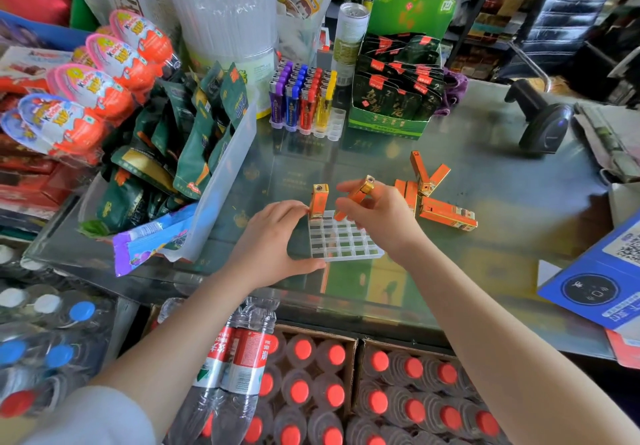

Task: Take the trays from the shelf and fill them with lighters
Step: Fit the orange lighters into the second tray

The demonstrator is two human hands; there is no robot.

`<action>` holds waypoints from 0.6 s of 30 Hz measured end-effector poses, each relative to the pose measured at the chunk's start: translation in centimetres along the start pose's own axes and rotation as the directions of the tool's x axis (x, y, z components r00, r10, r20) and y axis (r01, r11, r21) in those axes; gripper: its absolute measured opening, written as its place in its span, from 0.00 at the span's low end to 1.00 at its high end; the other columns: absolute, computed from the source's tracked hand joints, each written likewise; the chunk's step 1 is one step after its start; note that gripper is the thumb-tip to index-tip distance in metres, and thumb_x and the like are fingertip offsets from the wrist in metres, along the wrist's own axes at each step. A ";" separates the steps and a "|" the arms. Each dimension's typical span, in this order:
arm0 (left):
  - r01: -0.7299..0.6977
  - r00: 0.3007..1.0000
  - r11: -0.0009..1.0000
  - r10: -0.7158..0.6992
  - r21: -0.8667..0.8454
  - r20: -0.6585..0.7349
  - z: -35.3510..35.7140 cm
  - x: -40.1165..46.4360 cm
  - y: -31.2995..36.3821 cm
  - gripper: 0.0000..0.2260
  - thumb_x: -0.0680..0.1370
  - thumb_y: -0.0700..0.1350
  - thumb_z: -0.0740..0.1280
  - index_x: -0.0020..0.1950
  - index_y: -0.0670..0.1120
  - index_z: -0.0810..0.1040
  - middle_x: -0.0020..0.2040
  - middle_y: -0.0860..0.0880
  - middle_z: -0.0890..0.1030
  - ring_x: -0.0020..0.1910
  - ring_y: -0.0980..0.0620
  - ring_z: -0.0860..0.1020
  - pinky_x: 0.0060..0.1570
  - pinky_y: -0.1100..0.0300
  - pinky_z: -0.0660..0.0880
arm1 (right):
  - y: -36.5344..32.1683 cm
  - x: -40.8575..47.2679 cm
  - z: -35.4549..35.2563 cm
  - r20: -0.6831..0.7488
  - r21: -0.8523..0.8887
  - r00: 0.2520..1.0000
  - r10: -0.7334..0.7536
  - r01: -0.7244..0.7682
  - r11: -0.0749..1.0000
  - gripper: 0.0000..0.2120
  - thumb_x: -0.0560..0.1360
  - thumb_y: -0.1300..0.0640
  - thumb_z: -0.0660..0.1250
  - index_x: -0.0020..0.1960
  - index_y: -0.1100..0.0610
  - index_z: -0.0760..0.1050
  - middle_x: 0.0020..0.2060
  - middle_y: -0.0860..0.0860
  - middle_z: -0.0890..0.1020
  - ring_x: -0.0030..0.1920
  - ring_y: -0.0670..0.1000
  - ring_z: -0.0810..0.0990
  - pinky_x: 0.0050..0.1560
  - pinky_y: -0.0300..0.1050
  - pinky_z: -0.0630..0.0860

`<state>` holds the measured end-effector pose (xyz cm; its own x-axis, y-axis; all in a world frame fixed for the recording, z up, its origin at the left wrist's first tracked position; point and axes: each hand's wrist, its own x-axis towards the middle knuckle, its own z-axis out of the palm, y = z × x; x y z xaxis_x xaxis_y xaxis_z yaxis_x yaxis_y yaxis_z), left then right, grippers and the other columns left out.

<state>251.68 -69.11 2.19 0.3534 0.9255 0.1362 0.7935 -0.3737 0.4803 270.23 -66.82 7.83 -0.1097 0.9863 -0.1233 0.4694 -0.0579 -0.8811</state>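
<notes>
While glossy egg-shaped candy packs (93,84) are crowding the far left beside a frosted plastic bin (225,181) of crinkled green sachets, the left hand (273,240) is bracing the clear gridded tray (343,240) on the glass counter (485,154), fingers and thumb curled against its left edge. One boxy orange lighter (319,200) with a metallic top is standing upright in the tray's far-left corner cell. The right hand (377,216) is pinching a second orange lighter (356,197), tilting it over the far row. Further right, a loose pile of orange lighters (440,202) is lying crisscrossed on the glass. Behind, slim translucent coloured lighters (301,98) are filling another tray.
</notes>
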 end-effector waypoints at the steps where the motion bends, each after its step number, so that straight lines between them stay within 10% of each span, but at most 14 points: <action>1: 0.003 1.000 1.000 -0.003 -0.003 0.001 0.0 0.0 0.0 0.37 0.63 0.68 0.63 0.64 0.45 0.70 0.63 0.50 0.72 0.63 0.50 0.68 0.62 0.54 0.64 | 0.2 0.2 0.1 0.005 -0.059 1.000 -0.020 0.020 0.998 0.11 0.73 0.57 0.68 0.55 0.54 0.76 0.39 0.53 0.83 0.33 0.45 0.75 0.38 0.39 0.74; 6: 0.007 1.000 1.000 -0.007 0.001 0.006 0.1 0.1 -0.1 0.38 0.62 0.69 0.63 0.64 0.46 0.70 0.63 0.50 0.72 0.63 0.49 0.68 0.63 0.53 0.64 | 0.7 0.5 0.5 0.017 -0.110 0.988 -0.152 0.153 0.982 0.08 0.73 0.63 0.67 0.51 0.59 0.72 0.43 0.52 0.84 0.45 0.52 0.82 0.49 0.49 0.79; 18: 0.013 1.000 0.999 -0.013 -0.038 0.005 0.0 0.1 -0.1 0.39 0.62 0.69 0.63 0.65 0.47 0.69 0.63 0.51 0.71 0.63 0.51 0.67 0.62 0.56 0.61 | 1.1 1.0 0.5 0.079 -0.216 0.963 -0.256 0.268 0.939 0.07 0.70 0.63 0.70 0.48 0.57 0.78 0.41 0.49 0.83 0.37 0.37 0.77 0.38 0.25 0.69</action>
<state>251.62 -68.96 2.19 0.3456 0.9300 0.1251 0.7787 -0.3587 0.5148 270.23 -65.94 6.53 -0.2956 0.9527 0.0707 0.6009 0.2429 -0.7615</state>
